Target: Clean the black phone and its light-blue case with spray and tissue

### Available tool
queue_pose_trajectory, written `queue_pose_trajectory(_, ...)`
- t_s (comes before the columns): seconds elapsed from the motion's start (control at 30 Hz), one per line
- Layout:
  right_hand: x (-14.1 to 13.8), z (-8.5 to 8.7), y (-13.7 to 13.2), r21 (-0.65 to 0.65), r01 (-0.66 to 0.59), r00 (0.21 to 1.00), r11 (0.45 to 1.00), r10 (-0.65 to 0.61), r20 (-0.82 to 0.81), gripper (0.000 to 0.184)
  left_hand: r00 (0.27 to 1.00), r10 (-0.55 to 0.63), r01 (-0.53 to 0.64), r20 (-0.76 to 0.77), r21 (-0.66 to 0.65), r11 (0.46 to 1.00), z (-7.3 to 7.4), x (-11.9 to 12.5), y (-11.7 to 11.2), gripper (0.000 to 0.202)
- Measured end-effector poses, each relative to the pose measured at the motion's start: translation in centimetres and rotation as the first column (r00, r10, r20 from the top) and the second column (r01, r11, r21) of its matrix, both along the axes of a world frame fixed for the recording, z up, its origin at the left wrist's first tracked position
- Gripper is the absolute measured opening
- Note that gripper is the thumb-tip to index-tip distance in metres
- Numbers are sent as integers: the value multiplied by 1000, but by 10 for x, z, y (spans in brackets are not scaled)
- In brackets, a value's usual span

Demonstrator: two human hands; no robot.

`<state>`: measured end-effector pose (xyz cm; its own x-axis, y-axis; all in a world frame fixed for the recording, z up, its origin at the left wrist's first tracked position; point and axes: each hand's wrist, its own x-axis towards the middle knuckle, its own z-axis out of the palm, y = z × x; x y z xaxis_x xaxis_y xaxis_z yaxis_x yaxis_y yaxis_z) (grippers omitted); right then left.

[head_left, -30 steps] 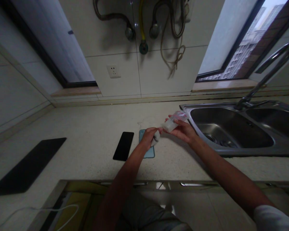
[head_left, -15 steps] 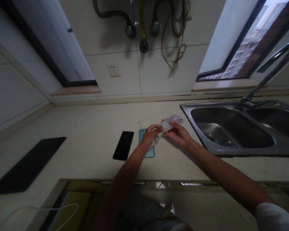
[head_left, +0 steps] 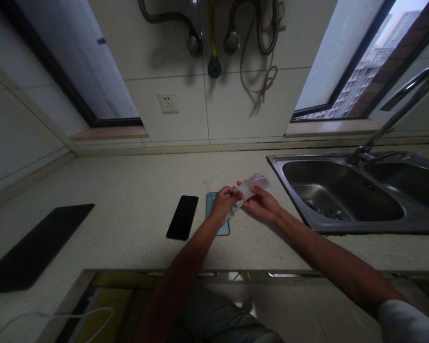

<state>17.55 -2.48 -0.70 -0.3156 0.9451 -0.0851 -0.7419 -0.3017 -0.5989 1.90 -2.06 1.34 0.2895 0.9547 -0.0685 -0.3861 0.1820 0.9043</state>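
Between my two hands is a rolled, translucent plastic bag (head_left: 245, 191), with pinkish marks at its far right end and a darker print at its lower left end. The fingers of my left hand (head_left: 226, 202) are closed on its lower left part. My right hand (head_left: 263, 202) grips the bag from the right, thumb on top and fingers underneath. Partly hidden below my left hand lies a light blue phone case (head_left: 223, 229). A black phone (head_left: 182, 217) rests flat to the left of the case. What the bag contains cannot be made out.
A steel double sink (head_left: 338, 190) with a tall faucet (head_left: 389, 114) is set into the counter (head_left: 128, 190) on the right. On the left lies a dark flat panel (head_left: 39, 245). Hoses (head_left: 168, 19) hang on the tiled wall above a socket (head_left: 168, 103). A white cable (head_left: 82, 312) crosses the lower left.
Both hands keep their hold on the plastic bag. Its pinkish end has dropped slightly and looks more crumpled, and my right thumb has slid a little left along it.
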Motion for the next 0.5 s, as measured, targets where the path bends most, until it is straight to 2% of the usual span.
queue_pose_trajectory(0.17, 1, 13, 0, 57, 98, 987, 994, -105, 121, 24, 999, -43, 43, 14, -22, 999, 4, -2, 3, 57)
queue_pose_trajectory(0.27, 12, 22, 4, 127, 210, 923, 969, -240, 302, 28, 997, -81, 81, 1, -56, 995, 4, -3, 4, 54)
queue_pose_trajectory(0.3, 18, 24, 6, 161, 277, 867, 947, -319, 383, 30, 996, -92, 90, -9, -93, 992, 3, -4, 5, 54)
queue_pose_trajectory(0.33, 26, 26, 9, 213, 354, 779, 911, -413, 472, 32, 995, -97, 94, -16, -141, 985, 3, -4, 7, 54)
queue_pose_trajectory(0.4, 44, 28, 14, 363, 486, 515, 795, -596, 615, 38, 997, -80, 75, -9, -248, 966, 2, -6, 9, 52)
queue_pose_trajectory(0.43, 53, 27, 17, 440, 512, 380, 737, -654, 654, 41, 998, -62, 61, 5, -289, 955, 2, -7, 11, 50)
queue_pose_trajectory(0.5, 70, 24, 23, 475, 528, 310, 704, -680, 665, 45, 998, -32, 46, 47, -329, 943, 1, -7, 13, 43)
